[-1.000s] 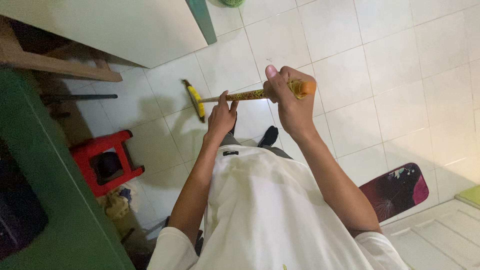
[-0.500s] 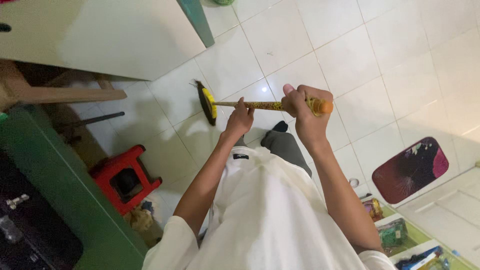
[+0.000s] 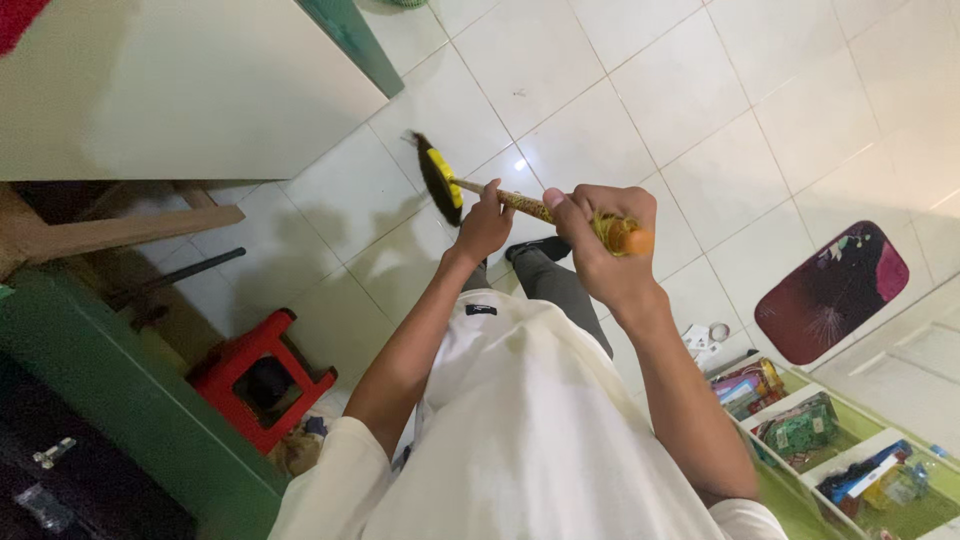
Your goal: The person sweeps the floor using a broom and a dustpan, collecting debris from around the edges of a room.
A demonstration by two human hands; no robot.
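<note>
One broom, two hands on it, one red stool, one dark floor mat.

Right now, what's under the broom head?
White tile floor, with a bright glare spot just right of the broom head. The bristles hide the tile directly beneath them, so any dirt there can't be seen. Left hand and right hand grip the handle.

Floor: white square tiles, pale grout lines. Landmark: red stool. Stool stands on the floor beside a green cabinet. Broom head, dark bristles with yellow band, touches the floor up-right of the stool. Dark red mat lies far right of the stool.
</note>
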